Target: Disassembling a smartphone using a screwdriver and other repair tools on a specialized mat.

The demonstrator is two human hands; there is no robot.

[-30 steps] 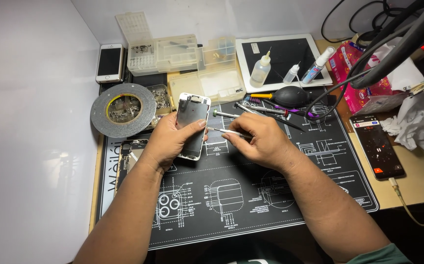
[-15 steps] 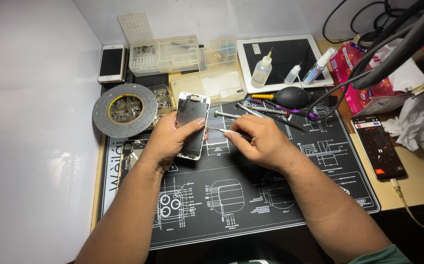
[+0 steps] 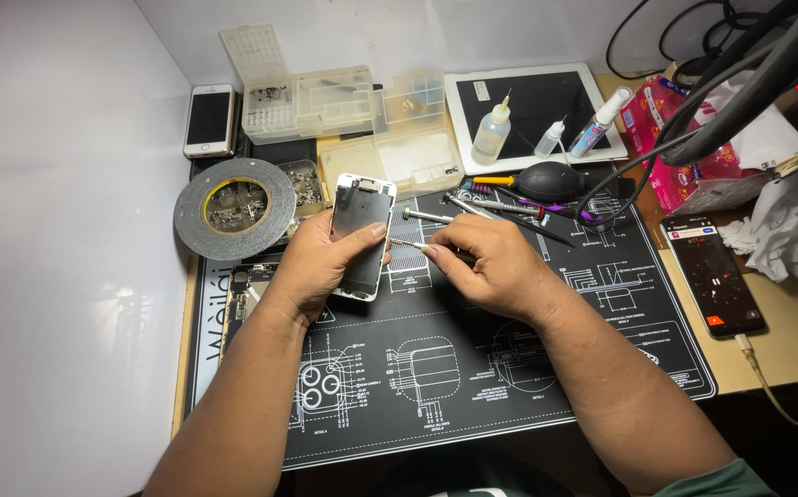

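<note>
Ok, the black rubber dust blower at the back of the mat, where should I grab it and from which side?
Probably by the round bulb, pinched from above. It lies on its side, the yellow nozzle pointing left, thin tools just in front and bottles behind, so the bulb's top is the free side.

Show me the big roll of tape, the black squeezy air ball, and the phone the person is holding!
Roll of tape (image 3: 198, 221): head view, on its grey left rim.
Air blower (image 3: 551, 181): head view, on its black bulb.
Phone (image 3: 360, 221): head view, on its dark panel, held by the left hand (image 3: 321, 267).
</note>
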